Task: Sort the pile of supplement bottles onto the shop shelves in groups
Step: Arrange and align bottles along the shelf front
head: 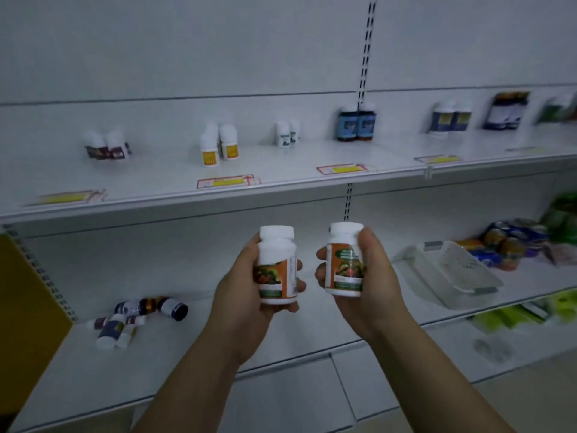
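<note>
Hands, left (246,292) and right (374,276), grip bottles (276,251) (345,242) just apart before lower shelf (187,354).

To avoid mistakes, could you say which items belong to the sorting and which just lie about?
Job: left hand with white orange-labelled bottle; right hand with matching bottle; pile of toppled dark bottles.
Lying about: white perforated plastic basket; colourful packets.

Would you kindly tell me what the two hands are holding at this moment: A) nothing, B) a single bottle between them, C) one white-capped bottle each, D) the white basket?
C: the left hand grips the left bottle and the right hand grips the right bottle, both with white caps and orange labels.
</note>
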A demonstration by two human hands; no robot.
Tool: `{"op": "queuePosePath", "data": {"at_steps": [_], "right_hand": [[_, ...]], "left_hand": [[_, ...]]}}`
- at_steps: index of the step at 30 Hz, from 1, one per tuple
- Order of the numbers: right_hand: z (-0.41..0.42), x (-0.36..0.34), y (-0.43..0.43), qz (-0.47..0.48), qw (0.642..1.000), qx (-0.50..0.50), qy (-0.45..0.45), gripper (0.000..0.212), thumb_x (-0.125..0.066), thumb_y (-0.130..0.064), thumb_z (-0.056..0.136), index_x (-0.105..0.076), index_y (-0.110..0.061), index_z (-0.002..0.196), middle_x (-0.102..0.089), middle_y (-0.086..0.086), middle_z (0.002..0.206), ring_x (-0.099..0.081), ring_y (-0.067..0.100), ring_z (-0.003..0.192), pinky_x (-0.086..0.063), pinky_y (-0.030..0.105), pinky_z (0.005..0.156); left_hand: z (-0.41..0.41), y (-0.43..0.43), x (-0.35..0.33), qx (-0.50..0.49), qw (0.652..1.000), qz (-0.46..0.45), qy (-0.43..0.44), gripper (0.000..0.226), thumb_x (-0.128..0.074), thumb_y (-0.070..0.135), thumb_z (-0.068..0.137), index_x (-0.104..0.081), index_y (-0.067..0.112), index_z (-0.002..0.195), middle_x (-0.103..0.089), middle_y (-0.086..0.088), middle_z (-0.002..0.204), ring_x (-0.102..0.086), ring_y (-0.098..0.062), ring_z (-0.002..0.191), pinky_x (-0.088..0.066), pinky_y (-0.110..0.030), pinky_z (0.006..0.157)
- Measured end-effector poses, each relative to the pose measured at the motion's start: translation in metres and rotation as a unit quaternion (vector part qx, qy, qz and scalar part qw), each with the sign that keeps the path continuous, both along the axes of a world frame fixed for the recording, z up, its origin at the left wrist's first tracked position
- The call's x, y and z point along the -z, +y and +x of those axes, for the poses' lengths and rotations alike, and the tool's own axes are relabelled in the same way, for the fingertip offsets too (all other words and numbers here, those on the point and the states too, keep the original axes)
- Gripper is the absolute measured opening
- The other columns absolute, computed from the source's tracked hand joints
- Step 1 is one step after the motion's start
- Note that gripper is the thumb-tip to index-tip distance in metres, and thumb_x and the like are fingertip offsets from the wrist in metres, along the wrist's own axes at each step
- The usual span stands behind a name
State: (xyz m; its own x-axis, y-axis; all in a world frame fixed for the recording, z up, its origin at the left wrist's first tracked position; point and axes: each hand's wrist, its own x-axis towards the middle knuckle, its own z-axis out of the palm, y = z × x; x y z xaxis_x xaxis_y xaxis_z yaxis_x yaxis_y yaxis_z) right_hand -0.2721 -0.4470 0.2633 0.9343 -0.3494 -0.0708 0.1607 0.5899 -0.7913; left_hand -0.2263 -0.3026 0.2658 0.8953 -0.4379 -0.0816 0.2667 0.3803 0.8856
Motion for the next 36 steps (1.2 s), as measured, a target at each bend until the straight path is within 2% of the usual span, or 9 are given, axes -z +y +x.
{"op": "queuePosePath", "data": {"at_steps": [3, 9, 15, 19, 22, 25, 27, 30, 36], "right_hand": [[-0.020, -0.025, -0.030, -0.029, 0.999, 0.015, -0.032, 0.042, -0.039, -0.043, 0.097, -0.060, -0.008, 0.106, -0.065, 0.011, 0.074, -0.061, 0.019, 0.058, -0.052, 0.029, 0.056], [-0.068, -0.066, -0.099, -0.100, 0.991, 0.062, -0.060, 0.037, -0.039, -0.039, 0.098, -0.063, -0.011, 0.100, -0.068, 0.010, 0.074, -0.063, 0.020, 0.060, -0.050, 0.035, 0.063], [-0.114, -0.087, -0.183, -0.128, 0.983, 0.124, -0.045, 0.036, -0.040, -0.039, 0.098, -0.063, -0.012, 0.103, -0.071, 0.010, 0.082, -0.067, 0.018, 0.065, -0.051, 0.032, 0.063], [-0.147, -0.090, -0.241, -0.141, 0.977, 0.160, -0.011, 0.035, -0.041, -0.041, 0.098, -0.063, -0.015, 0.102, -0.072, 0.010, 0.086, -0.067, 0.020, 0.074, -0.051, 0.033, 0.067], [-0.167, -0.094, -0.280, -0.157, 0.970, 0.187, 0.002, 0.033, -0.041, -0.038, 0.099, -0.064, -0.015, 0.098, -0.072, 0.008, 0.082, -0.065, 0.020, 0.073, -0.050, 0.036, 0.069], [-0.179, -0.099, -0.315, -0.168, 0.964, 0.204, 0.008, 0.033, -0.042, -0.038, 0.098, -0.063, -0.014, 0.106, -0.070, 0.006, 0.078, -0.065, 0.016, 0.068, -0.050, 0.031, 0.061], [-0.182, -0.101, -0.337, -0.176, 0.960, 0.218, 0.003, 0.035, -0.042, -0.039, 0.098, -0.062, -0.012, 0.109, -0.068, 0.006, 0.075, -0.064, 0.019, 0.069, -0.049, 0.033, 0.063], [-0.180, -0.100, -0.372, -0.185, 0.952, 0.244, -0.005, 0.035, -0.043, -0.038, 0.098, -0.059, -0.010, 0.111, -0.064, 0.011, 0.083, -0.063, 0.023, 0.075, -0.050, 0.038, 0.069], [-0.168, -0.093, -0.461, -0.210, 0.927, 0.309, 0.008, 0.034, -0.041, -0.037, 0.099, -0.060, -0.011, 0.109, -0.065, 0.009, 0.079, -0.063, 0.022, 0.070, -0.050, 0.036, 0.063]], "left_hand": [[-0.022, -0.030, -0.026, 0.001, 0.999, -0.022, -0.034, 0.040, -0.033, 0.033, 0.100, -0.061, 0.007, 0.111, -0.068, -0.015, 0.080, -0.062, -0.022, 0.057, -0.047, -0.029, 0.045], [-0.061, -0.111, -0.062, 0.023, 0.997, -0.034, -0.066, 0.039, -0.032, 0.030, 0.099, -0.059, 0.007, 0.114, -0.068, -0.015, 0.081, -0.064, -0.022, 0.058, -0.046, -0.029, 0.048], [-0.092, -0.201, -0.081, 0.046, 0.992, -0.029, -0.116, 0.036, -0.032, 0.031, 0.101, -0.053, 0.019, 0.127, -0.069, -0.014, 0.086, -0.065, -0.024, 0.065, -0.046, -0.029, 0.050], [-0.111, -0.260, -0.089, 0.063, 0.988, -0.051, -0.132, 0.033, -0.032, 0.031, 0.101, -0.055, 0.027, 0.125, -0.067, -0.014, 0.089, -0.064, -0.023, 0.063, -0.044, -0.030, 0.050], [-0.124, -0.304, -0.088, 0.094, 0.986, -0.054, -0.129, 0.034, -0.034, 0.032, 0.100, -0.055, 0.030, 0.126, -0.067, -0.014, 0.092, -0.064, -0.023, 0.066, -0.044, -0.031, 0.048], [-0.135, -0.344, -0.087, 0.119, 0.983, -0.046, -0.131, 0.029, -0.034, 0.033, 0.100, -0.059, 0.035, 0.115, -0.068, -0.014, 0.094, -0.064, -0.023, 0.067, -0.045, -0.030, 0.054], [-0.138, -0.371, -0.088, 0.131, 0.981, -0.043, -0.136, 0.027, -0.035, 0.032, 0.100, -0.060, 0.039, 0.109, -0.069, -0.011, 0.093, -0.065, -0.022, 0.069, -0.046, -0.030, 0.056], [-0.137, -0.413, -0.088, 0.154, 0.978, -0.048, -0.131, 0.026, -0.035, 0.030, 0.100, -0.058, 0.039, 0.108, -0.069, -0.009, 0.099, -0.064, -0.023, 0.075, -0.050, -0.027, 0.050], [-0.126, -0.516, -0.084, 0.222, 0.962, -0.094, -0.131, 0.029, -0.034, 0.027, 0.101, -0.060, 0.036, 0.108, -0.073, 0.000, 0.084, -0.068, -0.015, 0.064, -0.051, -0.025, 0.047]]}}
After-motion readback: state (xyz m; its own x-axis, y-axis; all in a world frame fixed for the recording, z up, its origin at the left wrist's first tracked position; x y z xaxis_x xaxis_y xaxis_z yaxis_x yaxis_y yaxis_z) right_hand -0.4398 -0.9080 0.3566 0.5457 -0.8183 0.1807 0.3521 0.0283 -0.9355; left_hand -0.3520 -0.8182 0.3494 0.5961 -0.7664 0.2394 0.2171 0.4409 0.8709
